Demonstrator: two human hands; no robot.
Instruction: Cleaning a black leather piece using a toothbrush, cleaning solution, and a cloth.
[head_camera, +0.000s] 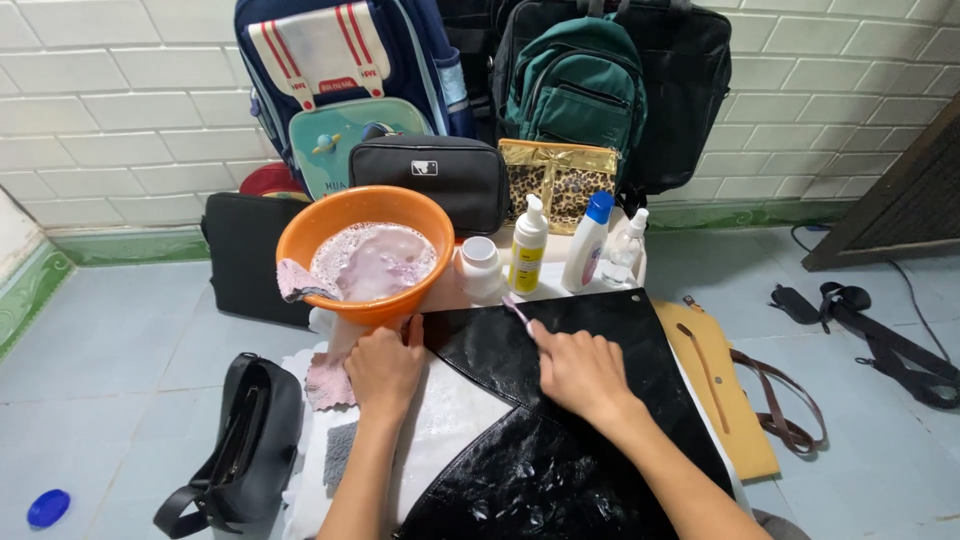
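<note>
Pinching a slim pink-handled brush, the right hand has its fingers curled together around the handle, bristle end pointing up-left over the glossy black bag. I see the left hand with fingers pressed together and flat, bearing on the bag's upper left edge where black meets a white cloth.

Just beyond the left fingertips sits an orange basin of foamy pinkish water, a pink rag draped over its near rim. Another pink rag lies just left of the left hand, a grey one below it.

Beyond the right fingers, a row of containers: a squat white jar, a pump bottle with a yellow label, a white bottle with a blue cap, a clear bottle. Behind those: a black pouch with a small white patch, a leopard-print pouch with gold trim, and a navy backpack and a green backpack against the tiled wall.

Right of the right hand, a tan flat bag with a brown strap touches the black bag's edge. Left of the left hand, well apart, a small black handbag and a blue cap on the floor. Bare grey floor tiles spread out to the left, more to the right before the black straps.
</note>
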